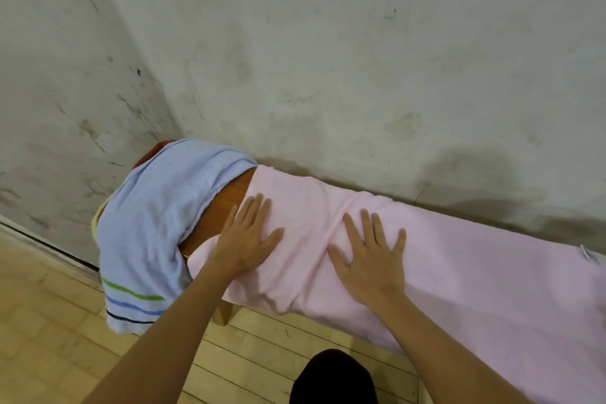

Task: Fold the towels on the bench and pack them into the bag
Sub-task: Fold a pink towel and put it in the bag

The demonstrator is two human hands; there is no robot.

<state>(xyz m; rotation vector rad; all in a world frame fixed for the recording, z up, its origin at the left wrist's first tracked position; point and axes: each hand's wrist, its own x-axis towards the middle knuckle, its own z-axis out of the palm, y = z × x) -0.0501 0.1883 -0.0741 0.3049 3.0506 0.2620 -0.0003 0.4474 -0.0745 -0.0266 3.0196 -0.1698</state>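
A long pink towel lies spread along the wooden bench and hangs over its front edge. My left hand presses flat on the towel's left end, fingers straight and spread. My right hand lies flat on the towel a little further right, fingers spread, beside a raised crease. A light blue towel with green, blue and dark stripes near its hem drapes over the bench's left end. A yellow cloth edge and something red peek out from under it. No bag is in view.
The bench stands against a stained grey wall, in a corner at the left. Light wooden flooring runs in front. A bench leg shows below the pink towel. A dark shape, part of my body, sits at the bottom.
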